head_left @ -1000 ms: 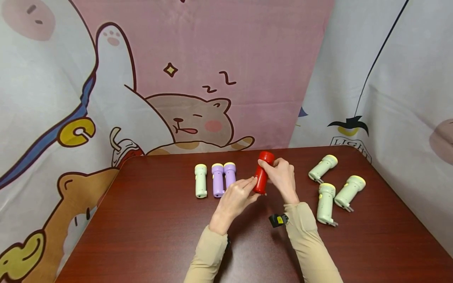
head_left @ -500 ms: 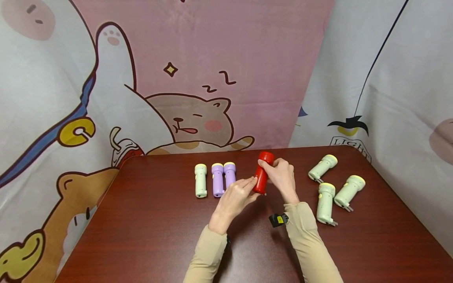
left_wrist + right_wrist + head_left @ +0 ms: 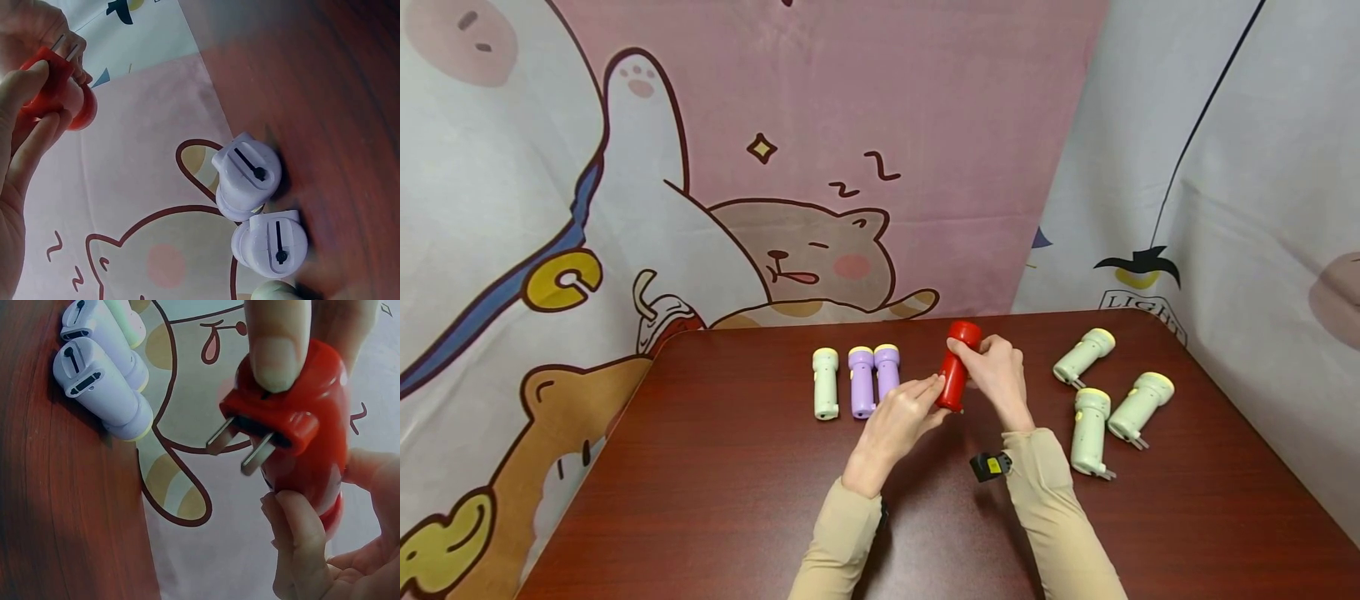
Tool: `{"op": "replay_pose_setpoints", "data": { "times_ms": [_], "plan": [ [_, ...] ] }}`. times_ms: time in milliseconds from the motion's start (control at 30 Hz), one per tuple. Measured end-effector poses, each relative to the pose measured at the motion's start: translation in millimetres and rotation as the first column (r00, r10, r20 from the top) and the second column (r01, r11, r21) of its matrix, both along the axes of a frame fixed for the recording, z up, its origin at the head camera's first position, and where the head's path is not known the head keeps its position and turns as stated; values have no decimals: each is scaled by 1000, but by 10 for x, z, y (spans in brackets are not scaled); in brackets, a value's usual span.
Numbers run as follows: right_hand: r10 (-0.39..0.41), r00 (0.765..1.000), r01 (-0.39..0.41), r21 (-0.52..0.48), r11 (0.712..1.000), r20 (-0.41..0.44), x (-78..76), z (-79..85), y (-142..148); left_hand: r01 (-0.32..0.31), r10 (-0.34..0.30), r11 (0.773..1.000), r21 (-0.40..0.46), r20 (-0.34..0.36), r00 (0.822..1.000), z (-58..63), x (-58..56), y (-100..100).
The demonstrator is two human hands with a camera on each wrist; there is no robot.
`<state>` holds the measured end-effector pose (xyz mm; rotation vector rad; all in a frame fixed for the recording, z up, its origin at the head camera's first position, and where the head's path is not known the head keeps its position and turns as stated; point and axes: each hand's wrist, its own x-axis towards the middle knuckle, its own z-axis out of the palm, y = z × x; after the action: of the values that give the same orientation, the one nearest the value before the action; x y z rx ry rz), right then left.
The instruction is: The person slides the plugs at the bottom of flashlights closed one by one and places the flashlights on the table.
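Observation:
Both hands hold a red flashlight [image 3: 956, 375] tilted above the table. My left hand [image 3: 901, 423] pinches its lower end; in the left wrist view the thumb lies against the base, beside the plug. Higher up, near the head, my right hand [image 3: 997, 373] grips the body between thumb and fingers. Two metal plug prongs [image 3: 256, 454] stand out from the base of the red flashlight in the right wrist view. To the left of the hands, two purple flashlights [image 3: 862, 385] lie side by side, with a pale green flashlight [image 3: 825, 385] left of them.
Several pale green flashlights [image 3: 1090, 432] lie at the right of the dark red-brown table [image 3: 715, 492], with plug prongs out. A black wrist camera [image 3: 989, 467] sits by the right sleeve. Behind the table hangs a cartoon-printed cloth [image 3: 970, 167].

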<state>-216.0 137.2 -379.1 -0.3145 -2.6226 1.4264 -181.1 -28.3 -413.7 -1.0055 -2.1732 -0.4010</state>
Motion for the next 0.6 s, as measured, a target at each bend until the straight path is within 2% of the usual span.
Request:
{"op": "replay_pose_setpoints", "data": {
  "times_ms": [600],
  "plan": [
    [4,1000,-4,3,1000,24,0,0,-4,20,-19,1000,-15,49,999,23,-3,-23]
  ]
}}
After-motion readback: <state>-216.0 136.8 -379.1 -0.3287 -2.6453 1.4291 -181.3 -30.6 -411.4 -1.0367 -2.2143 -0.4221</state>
